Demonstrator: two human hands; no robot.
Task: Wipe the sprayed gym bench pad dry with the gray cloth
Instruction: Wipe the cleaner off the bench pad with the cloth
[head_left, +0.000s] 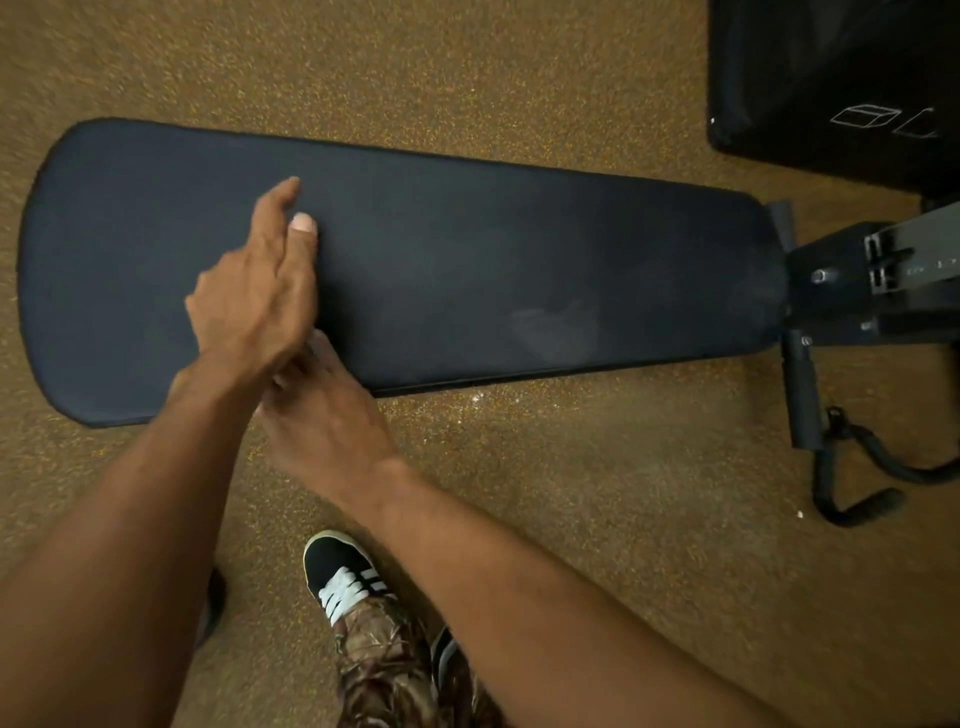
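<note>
Long black vinyl bench pad (467, 249) spans the frame, wide end at 9 o'clock. Left hand (254, 291) is over it, fingers straight, holding nothing. Right hand (322, 415) is at the near edge, fingers hidden, so grip cannot be told. Gray cloth not visible. Pale damp smear (556, 327) at 3 o'clock of the hands. Judgement: wiping not underway. Next move needs the cloth, then strokes toward the smear.

Bare forearms (130, 519); camouflage trousers (384, 670); black sneaker (337, 564), white laces, stripes.
</note>
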